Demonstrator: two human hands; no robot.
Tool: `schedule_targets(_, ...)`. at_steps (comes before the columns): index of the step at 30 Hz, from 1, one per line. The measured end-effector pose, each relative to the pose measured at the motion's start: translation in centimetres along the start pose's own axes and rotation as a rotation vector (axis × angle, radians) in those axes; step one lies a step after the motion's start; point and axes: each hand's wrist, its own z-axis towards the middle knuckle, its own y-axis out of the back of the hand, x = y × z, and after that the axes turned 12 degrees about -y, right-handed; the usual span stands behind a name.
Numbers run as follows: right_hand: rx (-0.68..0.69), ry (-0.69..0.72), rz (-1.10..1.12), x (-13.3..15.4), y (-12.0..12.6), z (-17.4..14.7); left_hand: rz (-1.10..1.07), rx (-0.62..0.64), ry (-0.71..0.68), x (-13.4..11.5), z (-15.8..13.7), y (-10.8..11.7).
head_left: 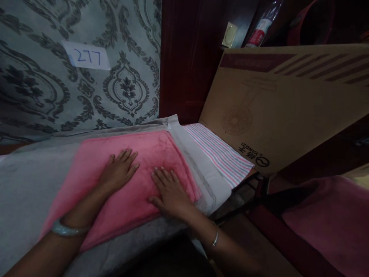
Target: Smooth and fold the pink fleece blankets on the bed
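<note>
A pink plush cloth (150, 150), folded into a rough rectangle, lies on a grey fleecy cover (23, 181). Flat on its middle rests my left hand (119, 169), fingers stretched out and slightly apart. My right hand (170, 192) is also laid flat on the pink cloth, near its right side, with the fingers spread. Neither hand grips anything. Layered edges show along the right side of the folded cloth, and its surface looks slightly rumpled between the hands.
Right of the grey cover is a striped cloth (219, 154). A large cardboard box (288, 104) leans behind it, with a bottle (259, 32) beyond its top. Patterned wallpaper (127, 88) bears a paper marked 277 (88, 57). Pink fabric (331, 215) lies at lower right.
</note>
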Motion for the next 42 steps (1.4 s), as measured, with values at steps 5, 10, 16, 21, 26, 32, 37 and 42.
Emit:
schedule_targets(5, -0.012, -0.206, -0.020, -3.7, 1.1, -1.9, -0.140, -0.098, -0.030, 1.2, 0.4, -0.9)
schedule_targets(10, -0.021, -0.324, 0.029, -7.3, 1.2, -3.7, -0.163, -0.113, -0.031, 1.3, 0.4, -1.1)
schedule_targets(16, -0.304, -0.288, 0.300, -10.0, 0.1, -4.7, -0.142, -0.089, -0.033, 1.1, 0.3, -0.9)
schedule_targets(21, -0.564, -0.293, 0.434, -9.0, -0.1, -5.7, -0.167, -0.101, -0.022, 1.0, 0.4, -0.9)
schedule_targets(26, -0.563, -0.353, 0.490, -8.0, 0.0, -6.3, -0.232, -0.134, -0.004, 1.0, 0.4, -1.0)
schedule_targets(32, -0.532, -0.423, 0.452, -7.5, 0.4, -6.4, -0.362, -0.192, 0.020, 0.9, 0.4, -0.8)
schedule_targets(37, -0.474, -0.441, 0.570, -7.1, 0.7, -6.2, -0.376, -0.198, 0.027, 0.9, 0.5, -0.8)
schedule_targets(42, -0.422, -0.416, 0.652, -7.1, 0.9, -5.6, -0.291, -0.163, 0.010, 1.0, 0.4, -0.9)
